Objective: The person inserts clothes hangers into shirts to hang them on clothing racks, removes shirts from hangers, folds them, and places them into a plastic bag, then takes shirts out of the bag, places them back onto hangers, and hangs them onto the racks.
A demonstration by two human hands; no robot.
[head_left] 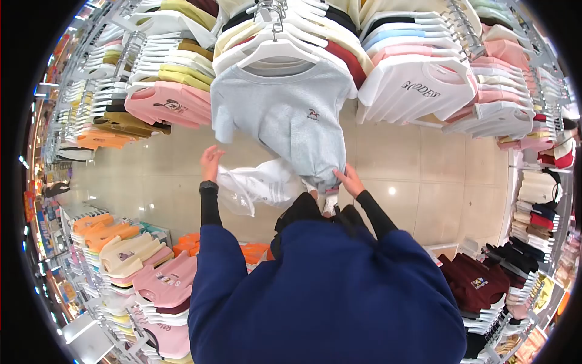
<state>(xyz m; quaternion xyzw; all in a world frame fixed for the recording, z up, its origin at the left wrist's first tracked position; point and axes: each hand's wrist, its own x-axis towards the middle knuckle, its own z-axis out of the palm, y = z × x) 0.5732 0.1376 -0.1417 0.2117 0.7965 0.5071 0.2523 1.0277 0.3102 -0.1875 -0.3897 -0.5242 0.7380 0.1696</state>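
A grey sweatshirt [285, 109] with a small red and dark motif hangs on a white hanger [279, 53] at the front of the middle rack. My right hand [350, 181] pinches its lower right edge, and the hem is bunched there. My left hand [210, 162] is raised to the left of the garment, its fingers apart and nothing visible between them. Beside and below that hand, a clear and white plastic bag [260, 185] spreads toward the hem. Whether the bag touches my left hand is unclear.
Pink shirts [170, 104] hang left of the sweatshirt, and white shirts [418, 88] hang right. Behind me are more racks, with pink tops [167, 279] at lower left and a maroon top [476, 282] at lower right. Tiled floor [418, 176] shows between the racks.
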